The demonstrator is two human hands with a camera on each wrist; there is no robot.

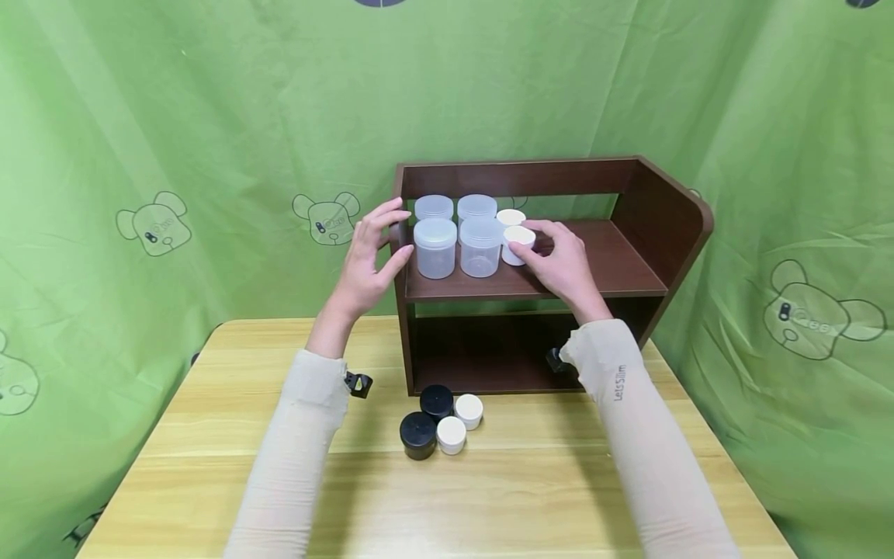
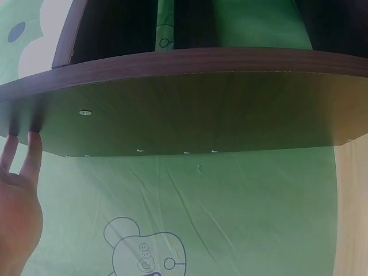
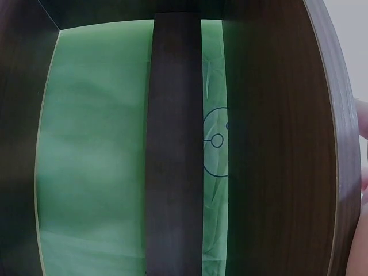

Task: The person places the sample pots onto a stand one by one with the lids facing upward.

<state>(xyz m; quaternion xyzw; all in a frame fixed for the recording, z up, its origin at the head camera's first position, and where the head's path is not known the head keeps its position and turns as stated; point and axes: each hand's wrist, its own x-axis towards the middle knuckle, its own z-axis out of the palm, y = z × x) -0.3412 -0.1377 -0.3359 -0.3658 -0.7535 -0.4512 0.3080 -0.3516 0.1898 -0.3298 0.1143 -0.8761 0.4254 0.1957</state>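
On the upper deck of a dark brown wooden shelf [image 1: 601,256], my right hand [image 1: 564,265] pinches the front white jar [image 1: 518,236] between thumb and fingers. Right behind it stands another white jar [image 1: 511,217]. Several translucent lidded jars, among them a front left jar [image 1: 436,247] and a front right jar [image 1: 480,248], form two rows just left of the white pair. My left hand [image 1: 362,264] is at the shelf's left side panel, its fingers spread and thumb toward the jars. In the left wrist view, two fingertips [image 2: 34,141] reach the panel's outer face [image 2: 190,112].
Two black jars, a front one [image 1: 417,436] and a rear one [image 1: 436,401], stand on the wooden table [image 1: 503,497] before the shelf. Beside them are two white jars, one nearer [image 1: 451,435], one farther [image 1: 469,411]. A green curtain [image 1: 244,93] hangs behind.
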